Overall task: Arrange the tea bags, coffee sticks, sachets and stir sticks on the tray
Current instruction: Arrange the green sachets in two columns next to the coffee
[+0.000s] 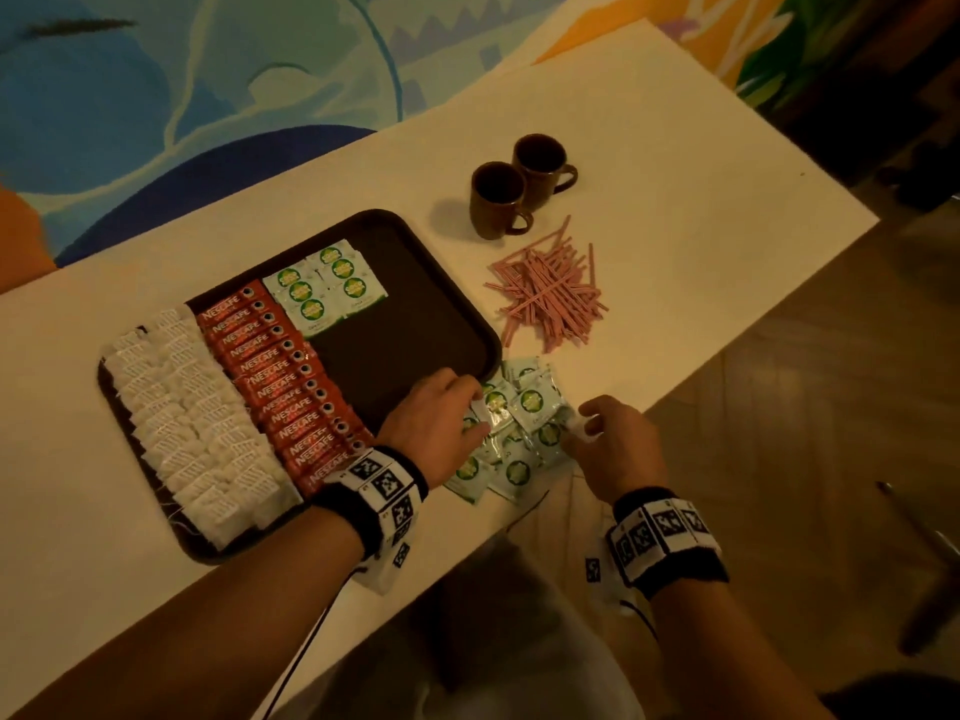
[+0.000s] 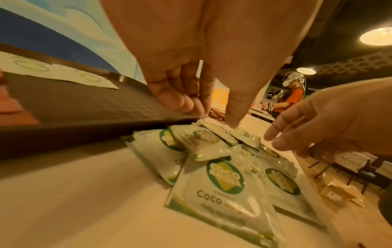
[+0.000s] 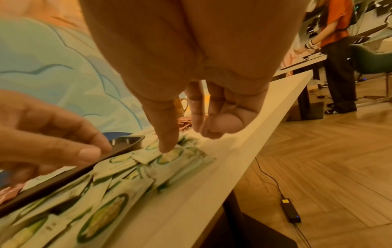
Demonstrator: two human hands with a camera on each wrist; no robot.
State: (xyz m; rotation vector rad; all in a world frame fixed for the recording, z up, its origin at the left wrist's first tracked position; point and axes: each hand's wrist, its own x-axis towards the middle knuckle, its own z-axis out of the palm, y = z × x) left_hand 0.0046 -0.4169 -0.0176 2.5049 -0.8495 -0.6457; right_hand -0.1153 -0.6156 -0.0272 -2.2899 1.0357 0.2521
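Note:
A dark brown tray (image 1: 405, 324) holds white tea bags (image 1: 192, 423) at its left, red coffee sticks (image 1: 291, 387) in the middle and several green-and-white sachets (image 1: 324, 285) at the far side. More sachets (image 1: 524, 413) lie loose in a heap by the tray's near right corner. My left hand (image 1: 457, 402) hovers over that corner, its thumb (image 2: 233, 117) touching the top sachet (image 2: 239, 133) while its fingers curl above the rim (image 2: 84, 107). My right hand (image 1: 602, 428) is at the heap's right side, with one fingertip (image 3: 167, 144) pressing a sachet (image 3: 171, 156). Pink stir sticks (image 1: 550, 291) lie in a pile beyond.
Two brown mugs (image 1: 496, 200) (image 1: 540, 166) stand behind the stir sticks. The sachet heap lies close to the table's near edge (image 3: 244, 134). A power adapter and cable (image 3: 290, 211) lie on the wooden floor. A person in an orange shirt (image 3: 337, 25) stands at another table.

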